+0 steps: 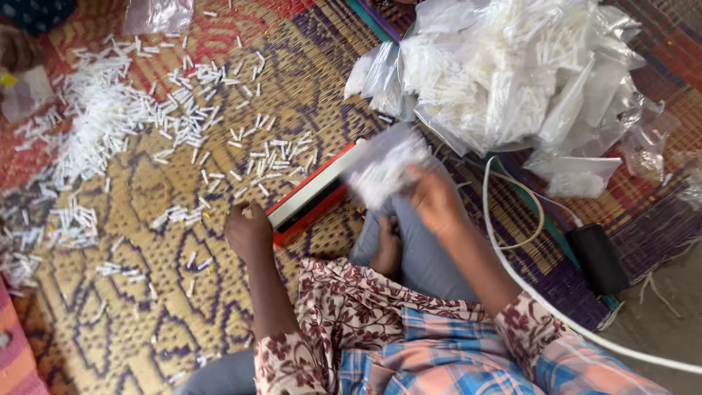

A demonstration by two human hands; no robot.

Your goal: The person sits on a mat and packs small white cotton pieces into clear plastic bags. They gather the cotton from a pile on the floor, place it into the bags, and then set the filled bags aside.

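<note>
My right hand grips a small clear plastic bag filled with short white sticks, held blurred over the end of a red and white heat sealer lying on the woven mat. My left hand rests as a loose fist on the mat, touching the sealer's near end, with nothing seen in it. Loose white sticks are scattered and heaped across the mat to the left.
A big heap of filled clear bags lies at the upper right. A white cable loops past a black adapter on the right. My legs and a bare foot are folded below the sealer.
</note>
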